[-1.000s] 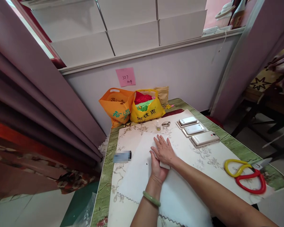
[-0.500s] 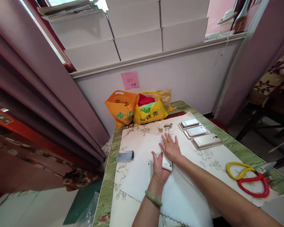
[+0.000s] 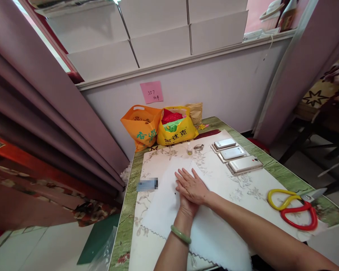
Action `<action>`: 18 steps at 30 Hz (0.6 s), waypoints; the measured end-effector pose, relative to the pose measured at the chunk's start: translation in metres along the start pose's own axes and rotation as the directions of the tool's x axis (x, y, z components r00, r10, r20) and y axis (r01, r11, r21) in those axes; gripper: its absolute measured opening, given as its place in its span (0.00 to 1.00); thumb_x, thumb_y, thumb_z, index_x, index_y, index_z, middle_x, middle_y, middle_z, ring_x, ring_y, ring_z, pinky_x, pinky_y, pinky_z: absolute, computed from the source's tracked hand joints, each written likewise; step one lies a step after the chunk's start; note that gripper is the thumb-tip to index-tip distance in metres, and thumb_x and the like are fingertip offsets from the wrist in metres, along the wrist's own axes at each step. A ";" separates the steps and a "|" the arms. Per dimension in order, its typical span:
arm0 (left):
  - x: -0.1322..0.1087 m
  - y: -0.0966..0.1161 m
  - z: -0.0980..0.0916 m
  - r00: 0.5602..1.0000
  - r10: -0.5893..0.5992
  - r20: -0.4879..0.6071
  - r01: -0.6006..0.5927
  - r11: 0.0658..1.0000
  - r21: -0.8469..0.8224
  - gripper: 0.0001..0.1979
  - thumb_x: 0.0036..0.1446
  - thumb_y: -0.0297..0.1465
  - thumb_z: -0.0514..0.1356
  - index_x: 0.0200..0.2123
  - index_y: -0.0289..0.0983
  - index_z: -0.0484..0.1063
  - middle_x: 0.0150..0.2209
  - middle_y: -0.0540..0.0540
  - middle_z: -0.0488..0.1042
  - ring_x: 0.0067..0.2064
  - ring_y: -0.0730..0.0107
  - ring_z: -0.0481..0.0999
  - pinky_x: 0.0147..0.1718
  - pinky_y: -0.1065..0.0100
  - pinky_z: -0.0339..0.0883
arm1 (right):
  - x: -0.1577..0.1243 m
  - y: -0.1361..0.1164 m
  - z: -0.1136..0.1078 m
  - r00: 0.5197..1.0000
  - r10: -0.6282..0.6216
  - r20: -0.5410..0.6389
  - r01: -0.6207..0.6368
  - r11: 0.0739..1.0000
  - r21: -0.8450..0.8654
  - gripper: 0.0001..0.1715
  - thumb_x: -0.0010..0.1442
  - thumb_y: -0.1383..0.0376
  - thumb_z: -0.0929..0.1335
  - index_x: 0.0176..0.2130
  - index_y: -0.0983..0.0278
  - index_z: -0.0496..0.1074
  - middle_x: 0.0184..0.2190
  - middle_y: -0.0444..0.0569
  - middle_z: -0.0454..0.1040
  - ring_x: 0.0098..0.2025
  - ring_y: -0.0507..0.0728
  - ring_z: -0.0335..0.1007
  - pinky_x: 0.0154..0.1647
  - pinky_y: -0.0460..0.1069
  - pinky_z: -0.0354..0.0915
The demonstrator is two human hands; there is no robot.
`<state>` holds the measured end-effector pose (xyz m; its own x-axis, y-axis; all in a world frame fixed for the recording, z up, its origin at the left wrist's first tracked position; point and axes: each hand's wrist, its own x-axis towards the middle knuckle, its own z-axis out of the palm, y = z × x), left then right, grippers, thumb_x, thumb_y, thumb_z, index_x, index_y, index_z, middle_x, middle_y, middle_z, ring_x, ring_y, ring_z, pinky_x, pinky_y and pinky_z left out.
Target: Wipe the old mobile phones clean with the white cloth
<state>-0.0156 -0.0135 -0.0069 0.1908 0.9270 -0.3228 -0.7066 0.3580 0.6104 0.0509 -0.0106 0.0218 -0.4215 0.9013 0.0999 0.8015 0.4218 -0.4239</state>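
Observation:
My left hand [image 3: 188,207], with a green bangle [image 3: 180,235] at the wrist, lies palm up over a white cloth [image 3: 164,210]. My right hand [image 3: 192,187] is laid flat across it, fingers stretched out, and covers most of the left palm and fingers. The white mobile phone seen in the left palm a moment ago is now hidden between the two hands. A tiny dark bit [image 3: 175,193] lies on the cloth just left of the fingers.
On the right lie several phones in a stack-like row [image 3: 244,164] and red-and-yellow scissors [image 3: 293,210]. A blurred blue box [image 3: 147,184] is at the left. Behind are a small bottle [image 3: 189,149], a black cord [image 3: 199,147], an orange bag [image 3: 142,128] and a yellow bag [image 3: 176,130].
My right hand has slid left and down over my left palm, covering the white mobile phone that showed there. The view has shifted slightly.

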 end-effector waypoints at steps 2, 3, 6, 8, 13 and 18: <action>0.001 0.001 0.000 0.993 -0.068 0.097 0.080 0.990 -0.120 0.30 0.63 0.51 0.37 0.58 0.47 0.66 0.63 0.46 0.63 0.65 0.59 0.58 0.62 0.55 0.53 | 0.010 0.006 -0.003 0.999 0.041 0.008 -0.041 0.999 -0.003 0.39 0.67 0.45 0.46 0.69 0.61 0.44 0.69 0.50 0.42 0.71 0.59 0.31 0.68 0.62 0.25; 0.002 0.001 0.000 0.988 -0.083 0.129 0.103 0.982 -0.160 0.30 0.62 0.52 0.39 0.58 0.47 0.66 0.63 0.46 0.63 0.65 0.57 0.59 0.62 0.53 0.54 | 0.015 0.010 -0.003 0.998 0.059 0.010 -0.059 0.998 -0.005 0.40 0.67 0.44 0.46 0.69 0.61 0.44 0.70 0.50 0.42 0.71 0.59 0.30 0.68 0.62 0.25; 0.003 0.001 0.001 0.976 -0.133 0.175 0.173 0.957 -0.234 0.32 0.60 0.55 0.45 0.59 0.45 0.65 0.61 0.43 0.65 0.64 0.52 0.60 0.60 0.50 0.56 | 0.029 0.021 -0.002 0.993 0.120 0.023 -0.120 0.993 -0.006 0.41 0.67 0.44 0.46 0.69 0.61 0.42 0.70 0.50 0.40 0.71 0.58 0.28 0.67 0.62 0.26; 0.004 0.001 0.002 0.973 -0.151 0.173 0.190 0.953 -0.235 0.35 0.58 0.56 0.47 0.59 0.41 0.66 0.61 0.40 0.65 0.63 0.49 0.61 0.59 0.49 0.57 | 0.036 0.030 -0.001 0.986 0.163 0.031 -0.163 0.987 0.006 0.41 0.67 0.43 0.46 0.69 0.61 0.41 0.70 0.50 0.40 0.71 0.58 0.27 0.67 0.62 0.27; 0.000 0.001 0.003 0.963 -0.178 0.204 0.220 0.953 -0.207 0.37 0.56 0.58 0.48 0.59 0.39 0.65 0.59 0.36 0.67 0.61 0.48 0.64 0.57 0.47 0.59 | 0.047 0.058 -0.002 0.952 0.302 0.058 -0.304 0.951 0.051 0.41 0.67 0.44 0.44 0.70 0.62 0.39 0.70 0.50 0.37 0.71 0.58 0.25 0.67 0.63 0.29; -0.003 0.002 0.003 0.951 -0.219 0.217 0.259 0.950 -0.176 0.39 0.55 0.60 0.47 0.59 0.39 0.65 0.58 0.35 0.68 0.58 0.48 0.67 0.54 0.46 0.61 | 0.038 0.074 -0.002 0.922 0.386 0.024 -0.387 0.920 0.058 0.41 0.67 0.45 0.42 0.69 0.63 0.39 0.70 0.49 0.36 0.71 0.57 0.23 0.67 0.64 0.27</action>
<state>-0.0159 -0.0147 -0.0026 0.4839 0.8277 -0.2842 -0.7417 0.5603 0.3687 0.0955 0.0551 -0.0040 -0.0893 0.9916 -0.0930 0.8758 0.0337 -0.4814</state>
